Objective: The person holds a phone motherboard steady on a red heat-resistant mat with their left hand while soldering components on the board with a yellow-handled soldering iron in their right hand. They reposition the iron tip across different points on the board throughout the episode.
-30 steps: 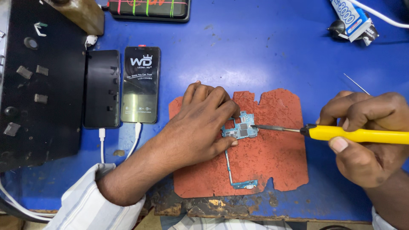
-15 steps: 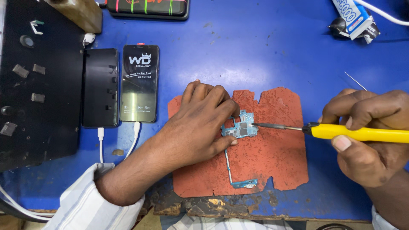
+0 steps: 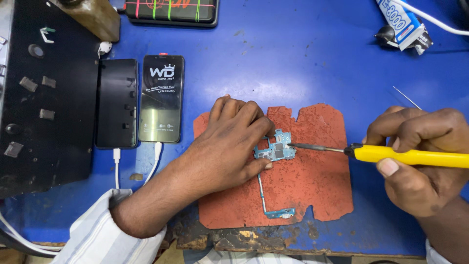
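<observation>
A small blue-green circuit board [image 3: 276,148] with a thin flex strip running down to a connector piece [image 3: 279,213] lies on a worn red mat [image 3: 312,186]. My left hand [image 3: 229,144] presses its fingers on the board's left edge, pinning it to the mat. My right hand [image 3: 422,156] grips a yellow-handled soldering iron [image 3: 410,156], whose metal tip [image 3: 303,146] touches the board's right side.
Two phones [image 3: 161,98] [image 3: 116,103] lie side by side at the left, each with a white cable plugged in. A black equipment panel [image 3: 44,98] fills the far left. A dark device [image 3: 171,11] sits at the top, a glue tube [image 3: 403,22] at top right.
Both hands hold nearly still. The iron's tip stays on the board's right side; the right hand has shifted very slightly.
</observation>
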`<state>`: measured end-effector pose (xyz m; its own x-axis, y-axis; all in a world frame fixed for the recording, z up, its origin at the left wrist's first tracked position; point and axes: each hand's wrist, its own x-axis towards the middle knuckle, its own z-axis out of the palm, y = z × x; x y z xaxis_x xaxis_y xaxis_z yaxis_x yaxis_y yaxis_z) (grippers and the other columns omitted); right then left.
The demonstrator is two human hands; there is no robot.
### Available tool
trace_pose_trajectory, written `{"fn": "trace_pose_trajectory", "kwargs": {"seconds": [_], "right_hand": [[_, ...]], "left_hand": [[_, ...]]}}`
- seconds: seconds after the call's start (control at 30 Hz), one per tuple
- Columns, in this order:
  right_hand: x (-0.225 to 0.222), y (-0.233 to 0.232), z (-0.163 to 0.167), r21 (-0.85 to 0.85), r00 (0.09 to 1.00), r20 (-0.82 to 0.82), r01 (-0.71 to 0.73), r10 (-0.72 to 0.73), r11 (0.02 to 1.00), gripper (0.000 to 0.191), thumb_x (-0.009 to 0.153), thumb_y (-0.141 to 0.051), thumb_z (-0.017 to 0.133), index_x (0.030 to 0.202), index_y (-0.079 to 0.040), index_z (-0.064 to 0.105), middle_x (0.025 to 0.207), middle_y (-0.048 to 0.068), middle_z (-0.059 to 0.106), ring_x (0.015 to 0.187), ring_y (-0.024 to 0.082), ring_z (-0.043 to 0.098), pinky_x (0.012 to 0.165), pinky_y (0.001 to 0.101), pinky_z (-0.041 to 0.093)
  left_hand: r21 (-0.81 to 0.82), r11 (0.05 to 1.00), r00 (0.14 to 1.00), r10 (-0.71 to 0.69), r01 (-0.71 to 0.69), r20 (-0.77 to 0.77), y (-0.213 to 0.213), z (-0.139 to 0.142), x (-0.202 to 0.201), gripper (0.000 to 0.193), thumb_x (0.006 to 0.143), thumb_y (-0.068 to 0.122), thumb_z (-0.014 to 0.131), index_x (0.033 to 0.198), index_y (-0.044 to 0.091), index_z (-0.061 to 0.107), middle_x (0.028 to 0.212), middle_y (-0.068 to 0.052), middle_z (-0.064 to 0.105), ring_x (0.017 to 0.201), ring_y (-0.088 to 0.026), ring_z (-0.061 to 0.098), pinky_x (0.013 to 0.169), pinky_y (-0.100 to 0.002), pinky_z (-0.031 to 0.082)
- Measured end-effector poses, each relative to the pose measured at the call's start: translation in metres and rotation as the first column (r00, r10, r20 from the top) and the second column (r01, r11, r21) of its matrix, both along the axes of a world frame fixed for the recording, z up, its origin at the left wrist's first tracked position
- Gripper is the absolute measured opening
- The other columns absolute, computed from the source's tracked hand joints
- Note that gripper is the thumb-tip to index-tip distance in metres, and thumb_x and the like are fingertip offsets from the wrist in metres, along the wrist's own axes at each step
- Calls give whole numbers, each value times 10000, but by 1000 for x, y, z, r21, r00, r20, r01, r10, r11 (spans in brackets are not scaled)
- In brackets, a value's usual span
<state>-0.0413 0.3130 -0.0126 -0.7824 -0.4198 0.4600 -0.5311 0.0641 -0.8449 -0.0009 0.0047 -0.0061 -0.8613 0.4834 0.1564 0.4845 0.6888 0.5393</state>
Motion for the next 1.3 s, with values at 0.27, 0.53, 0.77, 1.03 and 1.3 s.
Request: {"fn": "trace_pose_trajectory", "kwargs": {"seconds": [0.27,0.53,0.77,1.03,1.3], "right_hand": [[1,-1,2,-2,1000,14,14,-14,1000,273,849,-72,610,1055,-81,432,837,163,637,617,149,542,615,286,476],[1,-3,3,-5,1000,-8,7,-7,1000,275,856,-78,616,1061,-82,432,811,168,632,621,151,544,615,289,473],[1,-2,6,31,1000,-3,16,-16,999,270,866,-79,613,1051,-79,417,826,166,636,598,137,530,605,284,473],[0,-6,7,2,1000,-21,10,-10,1000,261,869,-90,607,1048,-75,418,821,158,626,599,140,548,588,276,484],[1,-6,7,18,1000,-3,2,-2,1000,260,884,-94,614,1056,-75,419,849,176,635,603,137,521,588,266,475]], "left_hand": [[0,1000,1000,0,0,-2,0,1,0,570,704,343,885,1112,30,639,1111,-132,527,1100,-357,483,1075,-541,338],[2,1000,1000,2,-2,-1,0,2,0,564,710,341,883,1112,31,636,1118,-133,527,1105,-357,483,1068,-538,341],[0,1000,1000,3,-3,8,0,4,0,556,708,334,883,1106,32,638,1117,-132,528,1104,-356,483,1060,-530,346],[-3,1000,1000,4,-4,3,0,2,0,561,706,338,886,1108,33,639,1117,-131,528,1103,-356,481,1059,-531,346],[-2,1000,1000,1,-1,-10,0,1,0,575,705,346,887,1119,34,636,1126,-134,526,1105,-359,479,1054,-532,350]]}}
